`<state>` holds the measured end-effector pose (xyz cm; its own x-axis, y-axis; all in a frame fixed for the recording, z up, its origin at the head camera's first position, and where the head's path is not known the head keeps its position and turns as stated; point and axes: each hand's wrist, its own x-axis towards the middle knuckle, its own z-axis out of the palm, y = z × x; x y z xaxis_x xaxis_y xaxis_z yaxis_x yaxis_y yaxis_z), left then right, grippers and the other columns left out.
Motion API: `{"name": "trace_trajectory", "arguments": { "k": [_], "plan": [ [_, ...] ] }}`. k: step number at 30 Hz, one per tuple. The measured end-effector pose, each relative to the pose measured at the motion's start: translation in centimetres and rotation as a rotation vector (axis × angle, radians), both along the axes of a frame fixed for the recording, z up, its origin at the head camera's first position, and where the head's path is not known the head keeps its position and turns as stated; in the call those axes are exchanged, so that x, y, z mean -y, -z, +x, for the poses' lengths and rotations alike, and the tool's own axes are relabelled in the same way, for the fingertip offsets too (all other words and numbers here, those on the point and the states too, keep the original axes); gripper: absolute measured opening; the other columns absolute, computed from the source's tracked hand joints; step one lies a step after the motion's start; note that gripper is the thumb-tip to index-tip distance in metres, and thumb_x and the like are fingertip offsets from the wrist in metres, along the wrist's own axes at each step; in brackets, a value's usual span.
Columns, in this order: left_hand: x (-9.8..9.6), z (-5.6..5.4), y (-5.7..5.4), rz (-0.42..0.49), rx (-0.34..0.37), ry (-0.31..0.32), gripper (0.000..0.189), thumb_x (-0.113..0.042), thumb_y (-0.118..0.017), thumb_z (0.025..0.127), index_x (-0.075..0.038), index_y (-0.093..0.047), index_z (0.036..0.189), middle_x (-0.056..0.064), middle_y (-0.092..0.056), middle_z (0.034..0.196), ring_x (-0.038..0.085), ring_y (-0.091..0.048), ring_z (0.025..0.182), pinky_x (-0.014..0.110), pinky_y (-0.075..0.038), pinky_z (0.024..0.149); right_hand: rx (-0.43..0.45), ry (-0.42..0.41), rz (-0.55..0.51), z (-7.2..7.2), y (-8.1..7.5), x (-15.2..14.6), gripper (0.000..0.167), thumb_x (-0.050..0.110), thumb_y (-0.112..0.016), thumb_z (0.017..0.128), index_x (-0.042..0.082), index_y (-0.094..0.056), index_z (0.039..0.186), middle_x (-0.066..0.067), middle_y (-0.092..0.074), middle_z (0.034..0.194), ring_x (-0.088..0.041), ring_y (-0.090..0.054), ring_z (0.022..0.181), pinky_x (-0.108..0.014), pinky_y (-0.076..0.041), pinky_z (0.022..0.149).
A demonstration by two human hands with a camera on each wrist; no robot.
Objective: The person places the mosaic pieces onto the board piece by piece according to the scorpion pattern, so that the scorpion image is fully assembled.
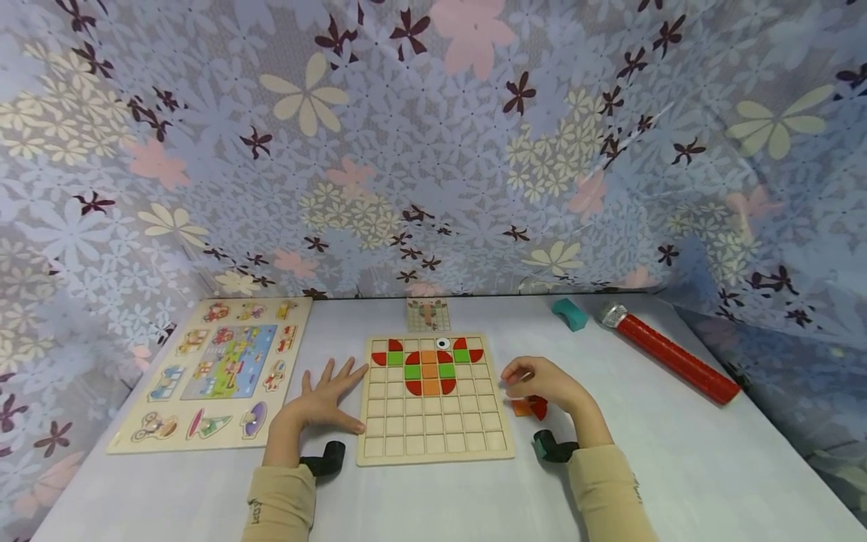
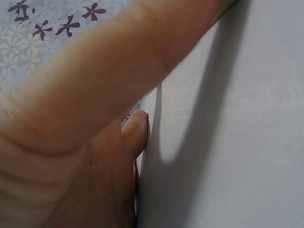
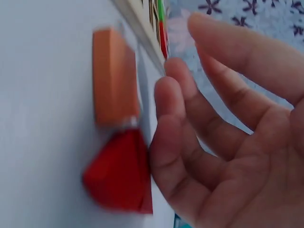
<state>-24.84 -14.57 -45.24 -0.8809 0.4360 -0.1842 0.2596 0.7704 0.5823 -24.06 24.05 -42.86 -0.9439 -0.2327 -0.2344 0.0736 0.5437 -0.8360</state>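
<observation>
A wooden grid board (image 1: 433,425) lies in the middle of the table, its upper cells filled with red, green and orange pieces and one white eye piece (image 1: 442,343). My left hand (image 1: 325,400) rests with spread fingers against the board's left edge, thumb and fingertips touching the frame. Beyond the right edge, my right hand (image 1: 545,382) hovers low with loosely curved fingers and nothing between thumb and fingertips. Right beside those fingers, an orange block (image 3: 111,78) and a red rounded block (image 3: 118,173) sit on the table.
A small pattern card (image 1: 428,315) lies just behind the board. At left is a picture puzzle board (image 1: 162,429). A teal arch-shaped block (image 1: 570,315) and a red tube (image 1: 670,357) with a silver end lie at back right. Flowered cloth (image 1: 433,150) hangs behind.
</observation>
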Motion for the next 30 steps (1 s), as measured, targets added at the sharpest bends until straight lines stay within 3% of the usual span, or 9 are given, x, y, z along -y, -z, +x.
{"name": "trace_trajectory", "arguments": {
  "k": [6,14,25,30],
  "plan": [
    [0.0,0.1,0.1,0.002,0.0,0.0,0.109,-0.043,-0.083,0.058,-0.015,-0.026,0.147,0.016,-0.009,0.154,0.044,0.009,0.138,0.066,0.017,0.1,0.018,-0.068,0.003,0.2,0.2,-1.3,0.029,0.002,-0.07,0.073,-0.004,-0.059,0.099,-0.012,-0.058,0.093,-0.019,-0.051,0.075,-0.028,-0.046,0.064],
    [-0.1,0.2,0.1,0.012,0.007,0.004,0.109,-0.042,-0.084,0.058,-0.014,-0.027,0.147,0.017,-0.009,0.154,0.044,0.009,0.138,0.066,0.017,0.1,0.012,-0.183,0.049,0.2,0.6,-1.3,0.031,-0.003,-0.074,0.067,-0.002,-0.061,0.094,-0.008,-0.055,0.083,-0.018,-0.046,0.074,-0.028,-0.042,0.062],
    [-0.1,0.2,0.1,0.019,0.007,-0.008,0.11,-0.041,-0.084,0.058,-0.014,-0.026,0.147,0.017,-0.009,0.154,0.044,0.009,0.138,0.066,0.017,0.1,0.02,-0.187,0.054,0.3,0.5,-1.1,0.028,-0.005,-0.071,0.069,-0.001,-0.06,0.095,-0.004,-0.049,0.075,-0.016,-0.046,0.066,-0.027,-0.039,0.058],
    [-0.1,0.2,0.0,0.015,0.005,-0.011,0.109,-0.04,-0.084,0.058,-0.014,-0.026,0.147,0.017,-0.009,0.154,0.044,0.009,0.138,0.066,0.017,0.1,-0.03,-0.128,0.08,0.3,0.5,-0.8,0.026,-0.005,-0.07,0.072,0.001,-0.06,0.095,-0.005,-0.049,0.073,-0.016,-0.046,0.065,-0.027,-0.04,0.057]
  ]
}}
